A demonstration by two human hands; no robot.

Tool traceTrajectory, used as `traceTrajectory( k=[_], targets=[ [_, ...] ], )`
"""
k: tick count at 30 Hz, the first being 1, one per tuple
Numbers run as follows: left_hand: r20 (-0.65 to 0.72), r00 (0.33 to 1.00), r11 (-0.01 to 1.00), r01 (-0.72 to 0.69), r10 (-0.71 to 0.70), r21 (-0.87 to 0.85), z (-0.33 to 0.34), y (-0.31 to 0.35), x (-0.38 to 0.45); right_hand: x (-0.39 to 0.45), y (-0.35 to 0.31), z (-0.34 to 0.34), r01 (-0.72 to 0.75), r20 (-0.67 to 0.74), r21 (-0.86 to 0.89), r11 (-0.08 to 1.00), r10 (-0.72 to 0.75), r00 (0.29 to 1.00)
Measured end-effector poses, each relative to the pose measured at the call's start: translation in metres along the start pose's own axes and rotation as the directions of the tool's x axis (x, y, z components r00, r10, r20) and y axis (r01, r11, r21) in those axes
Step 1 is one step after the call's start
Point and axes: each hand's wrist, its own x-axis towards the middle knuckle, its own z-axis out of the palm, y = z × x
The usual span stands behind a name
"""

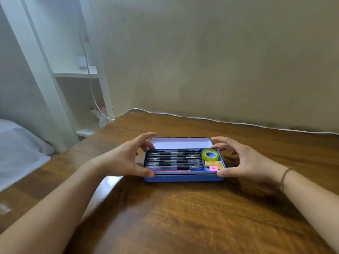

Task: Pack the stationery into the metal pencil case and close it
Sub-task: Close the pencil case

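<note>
**On the wooden desk: a filled tin, lid up, two hands closing in**

At the middle of the wooden desk [183, 217] the blue metal pencil case [183, 177] is lying with its lid [180, 143] tilted back toward the wall; inside, a row of pens [174, 159] is filling the long compartment, while a green tape roll [210, 154], a yellow eraser [214, 163] and a pink tag marked A [213, 168] are sitting in the right end; the packing is looking done, and the closing is what remains.

Flanking the tin, the left hand [126, 158] is spreading its fingers, thumb touching the near left corner, fingertips reaching toward the lid's left edge; the right hand [244, 160] is mirroring it, fingers splayed and curved, thumb at the near right corner; neither is gripping anything.

Risks, as I am judging them: the tape roll is standing tall and may be stopping the lid from seating; a pen riding over the rim could jam the closure; uneven pressure could skew the lid or slide the tin across the glossy wood; fingertips could get nipped at the rim.

Behind, a white cable [238, 123] is trailing along the wall.
</note>
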Motion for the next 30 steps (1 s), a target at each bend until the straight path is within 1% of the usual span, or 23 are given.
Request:
traceTrajectory(
  k=[3, 7, 9, 11, 12, 13, 15, 16, 17, 18, 19, 20, 22, 23, 25, 27, 28, 29, 30],
  targets=[
    [0.016, 1.000, 1.000, 0.000, 0.000, 0.023, 0.001, 0.001, -0.004, -0.003, 0.002, 0.001, 0.031, -0.006, -0.051, 0.998, -0.031, 0.999],
    [0.026, 0.998, 0.997, 0.049, -0.050, 0.054, -0.001, 0.002, -0.008, -0.005, 0.005, 0.005, 0.038, 0.017, -0.148, 0.988, -0.036, 0.999],
    [0.032, 0.997, 0.994, 0.064, -0.067, 0.088, -0.002, 0.005, -0.008, -0.008, 0.009, 0.010, 0.059, 0.000, -0.266, 0.962, -0.062, 0.998],
    [0.058, 0.993, 0.988, 0.098, -0.106, 0.119, -0.002, 0.008, -0.008, -0.011, 0.011, 0.016, 0.084, -0.048, -0.435, 0.896, -0.116, 0.992],
    [0.075, 0.990, 0.987, 0.112, -0.122, 0.119, -0.002, 0.008, -0.009, -0.012, 0.011, 0.019, 0.078, -0.058, -0.482, 0.873, -0.120, 0.991],
    [0.096, 0.987, 0.988, 0.116, -0.126, 0.102, -0.001, 0.009, -0.011, -0.014, 0.012, 0.021, 0.062, -0.047, -0.489, 0.870, -0.097, 0.994],
    [0.094, 0.987, 0.992, 0.128, -0.128, 0.008, 0.002, 0.008, -0.013, -0.016, 0.011, 0.022, 0.015, 0.010, -0.402, 0.916, -0.012, 1.000],
    [0.051, 0.986, 0.984, 0.161, -0.157, -0.073, 0.005, 0.008, -0.014, -0.015, 0.013, 0.022, -0.011, 0.017, -0.324, 0.946, 0.017, 1.000],
    [-0.011, 0.976, 0.960, 0.210, -0.216, -0.185, 0.008, 0.011, -0.012, -0.012, 0.012, 0.021, -0.050, -0.011, -0.225, 0.973, 0.049, 0.999],
    [-0.047, 0.953, 0.913, 0.273, -0.300, -0.303, 0.010, 0.013, -0.008, -0.007, 0.011, 0.021, -0.106, -0.048, -0.112, 0.988, 0.102, 0.994],
    [-0.047, 0.924, 0.852, 0.329, -0.379, -0.407, 0.011, 0.018, -0.002, -0.001, 0.008, 0.022, -0.166, -0.067, -0.001, 0.986, 0.165, 0.984],
    [-0.020, 0.904, 0.801, 0.369, -0.427, -0.472, 0.013, 0.021, 0.004, 0.005, 0.005, 0.024, -0.224, -0.058, 0.098, 0.970, 0.230, 0.971],
    [0.010, 0.888, 0.708, 0.374, -0.460, -0.598, 0.015, 0.033, 0.010, 0.013, -0.005, 0.025, -0.272, -0.039, 0.289, 0.918, 0.295, 0.955],
    [0.008, 0.878, 0.647, 0.359, -0.479, -0.672, 0.016, 0.038, 0.011, 0.015, -0.009, 0.025, -0.252, -0.056, 0.393, 0.884, 0.296, 0.953],
    [-0.047, 0.857, 0.531, 0.274, -0.513, -0.802, 0.015, 0.037, 0.013, 0.012, -0.015, 0.021, -0.180, -0.111, 0.565, 0.805, 0.290, 0.951],
    [-0.082, 0.859, 0.435, 0.172, -0.505, -0.884, 0.011, 0.035, 0.005, 0.003, -0.017, 0.017, -0.128, -0.141, 0.634, 0.762, 0.277, 0.950],
    [-0.094, 0.864, 0.418, 0.141, -0.494, -0.897, 0.010, 0.034, 0.000, -0.001, -0.015, 0.016, -0.108, -0.149, 0.637, 0.763, 0.259, 0.954],
    [-0.102, 0.871, 0.422, 0.128, -0.481, -0.898, 0.010, 0.035, -0.007, -0.005, -0.013, 0.016, -0.086, -0.160, 0.628, 0.773, 0.237, 0.958],
    [-0.126, 0.871, 0.475, 0.133, -0.474, -0.870, 0.012, 0.034, -0.013, -0.011, -0.010, 0.017, -0.064, -0.185, 0.604, 0.795, 0.218, 0.958]
  ],
)
